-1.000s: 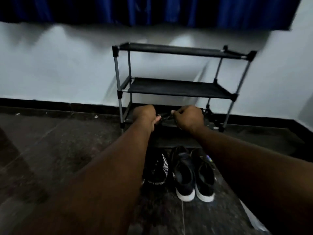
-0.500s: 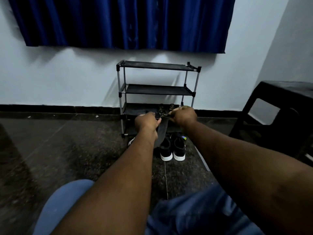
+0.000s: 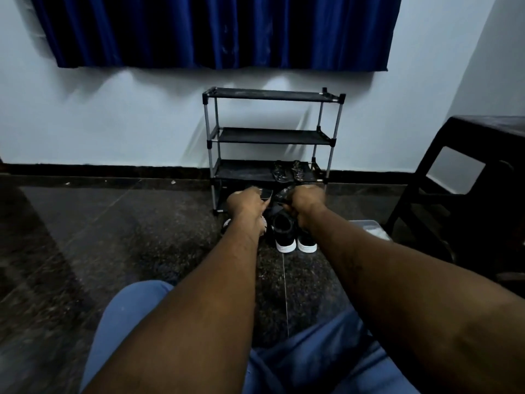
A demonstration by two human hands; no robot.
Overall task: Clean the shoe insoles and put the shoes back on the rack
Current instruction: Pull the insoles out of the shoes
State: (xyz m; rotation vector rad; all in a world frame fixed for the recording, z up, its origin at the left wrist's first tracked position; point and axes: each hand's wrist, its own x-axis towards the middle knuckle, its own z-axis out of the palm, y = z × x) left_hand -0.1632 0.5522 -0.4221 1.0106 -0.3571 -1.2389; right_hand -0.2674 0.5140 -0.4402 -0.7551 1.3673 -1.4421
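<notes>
Position: the person sits on the dark stone floor [image 3: 113, 237] with blue-trousered legs [image 3: 312, 365] forward and both arms stretched toward the shoe rack [image 3: 211, 155].

Left hand [image 3: 247, 201]: fingers curled, pinching the edge of a dark insole [image 3: 267, 193], held up in the air in front of the rack's lowest level.

Right hand [image 3: 306, 199]: fingers likewise curled, clamped on a second dark piece [image 3: 282, 197] just beside the first. Whether the two pieces are separate or one item cannot be told, as the area is dim and partly blocked by the hands.

Shoes: a pair of black sneakers [image 3: 284, 236] with white soles stands on the floor directly below the hands, toes toward the person. A striped shoe [image 3: 264, 223] lies just to their left, mostly hidden under the left wrist.

Rack: upright against the pale wall [image 3: 113, 123]. A pair of dark patterned sandals [image 3: 287, 170] sits on the right half of the third shelf down.

Surroundings: a clear plastic container [image 3: 366, 226] on the floor beyond the right forearm, a black stool [image 3: 468, 180] at the right, and a blue curtain [image 3: 221, 29] above the rack.
</notes>
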